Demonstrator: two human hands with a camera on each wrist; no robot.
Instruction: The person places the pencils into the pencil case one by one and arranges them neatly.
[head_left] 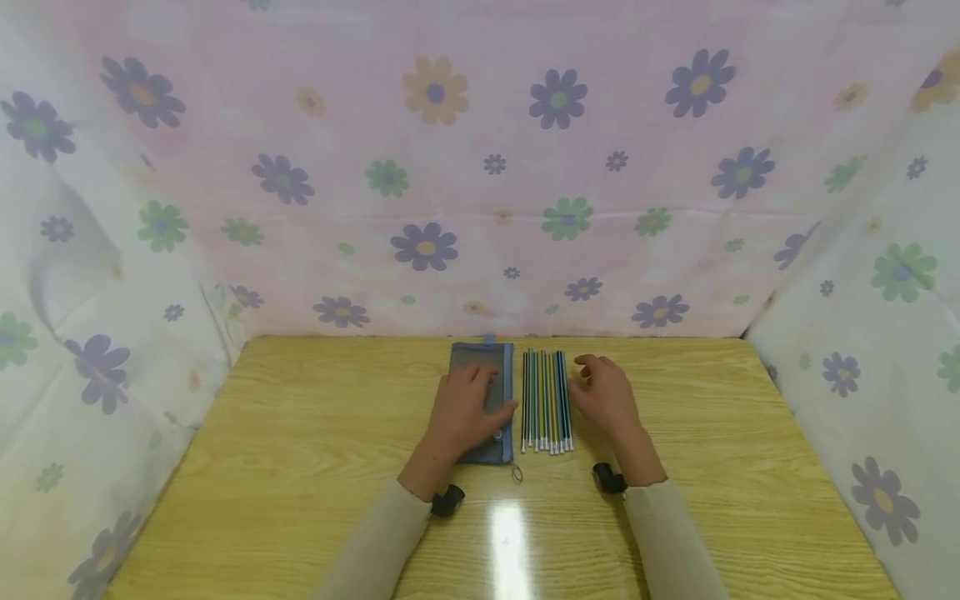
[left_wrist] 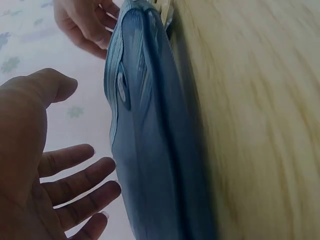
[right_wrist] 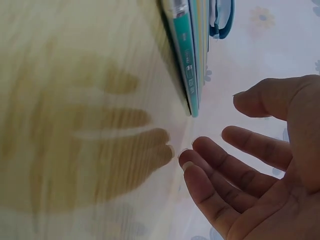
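Pencils (head_left: 549, 400) run lengthwise away from the person, just left of the right hand (head_left: 604, 398) (relaxed, gripping nothing), the left hand (head_left: 467, 408) loosely extended over the pouch (head_left: 482, 451).

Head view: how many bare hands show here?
2: the left hand is over the rectangular blue mesh zip pouch; the right hand is just right of the row of slim multicoloured pencils. None seems hidden.

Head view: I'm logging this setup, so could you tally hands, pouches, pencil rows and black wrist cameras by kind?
Left hand and right hand: 2
Pouch: 1
Row of pencils: 1
Left wrist camera and right wrist camera: 2
Total: 6
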